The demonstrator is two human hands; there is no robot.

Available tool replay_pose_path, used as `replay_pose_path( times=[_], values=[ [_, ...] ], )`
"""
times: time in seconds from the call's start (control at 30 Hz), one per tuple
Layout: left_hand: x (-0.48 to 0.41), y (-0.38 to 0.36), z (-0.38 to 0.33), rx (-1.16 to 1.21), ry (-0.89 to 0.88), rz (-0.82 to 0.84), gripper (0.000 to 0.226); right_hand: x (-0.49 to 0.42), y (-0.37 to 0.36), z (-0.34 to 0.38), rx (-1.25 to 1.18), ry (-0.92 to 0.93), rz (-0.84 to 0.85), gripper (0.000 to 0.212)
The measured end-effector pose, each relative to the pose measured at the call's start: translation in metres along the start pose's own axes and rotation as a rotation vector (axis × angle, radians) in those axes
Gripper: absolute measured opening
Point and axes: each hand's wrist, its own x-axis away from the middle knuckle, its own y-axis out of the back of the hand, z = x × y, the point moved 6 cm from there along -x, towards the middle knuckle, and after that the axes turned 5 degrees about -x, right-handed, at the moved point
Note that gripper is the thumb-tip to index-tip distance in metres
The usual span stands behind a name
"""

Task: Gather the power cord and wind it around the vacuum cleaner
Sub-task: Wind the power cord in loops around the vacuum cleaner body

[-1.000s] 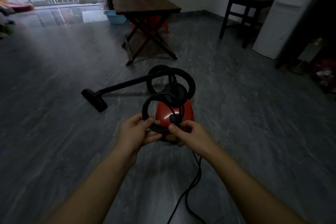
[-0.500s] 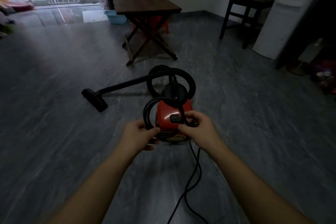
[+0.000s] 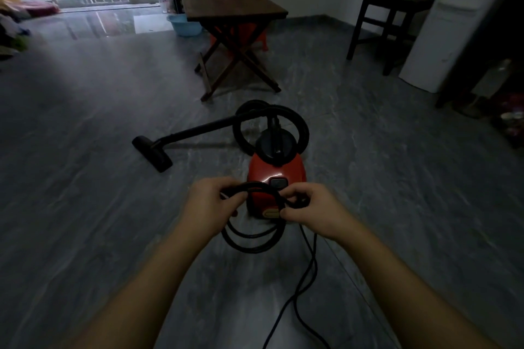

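Power cord [image 3: 255, 250]: black, gathered into several loops and held just in front of the vacuum cleaner [image 3: 272, 170], with a loose length trailing down over the grey floor [image 3: 85, 178] towards the camera. Left hand [image 3: 208, 207]: fingers [image 3: 228, 195] curled round the left side of the loops. Right hand [image 3: 314, 212]: fingers clamped on the cord at the right side. Vacuum cleaner: red body, standing on the floor just beyond both hands, black hose [image 3: 303, 127] coiled behind it, nozzle [image 3: 154, 153] to the left.
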Motion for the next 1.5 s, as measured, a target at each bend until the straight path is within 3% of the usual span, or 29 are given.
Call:
replay_pose_path(
  times=[0.2,0.43,0.7,0.97,1.2,1.5],
  values=[
    [0.001,-0.004,0.008,0.064,0.070,-0.033,0.013,-0.001,0.008,-0.001,-0.195,-0.018,-0.152,0.044],
    [0.000,-0.006,0.012,0.236,0.237,-0.053,0.018,-0.001,0.008,0.000,-0.361,-0.054,-0.156,0.043],
    [0.001,-0.011,0.014,0.445,0.313,-0.076,0.014,-0.002,0.008,0.003,-0.324,0.045,-0.289,0.031],
    [0.003,-0.014,0.015,0.460,0.289,-0.096,0.017,-0.003,-0.005,0.002,-0.155,0.116,-0.157,0.050],
    [0.000,-0.010,0.007,0.479,0.241,-0.078,0.012,0.001,-0.001,0.013,-0.158,0.134,-0.169,0.036],
    [-0.002,-0.010,0.009,0.511,0.240,-0.135,0.013,0.001,-0.004,0.012,-0.308,0.084,-0.112,0.032]
  ],
)
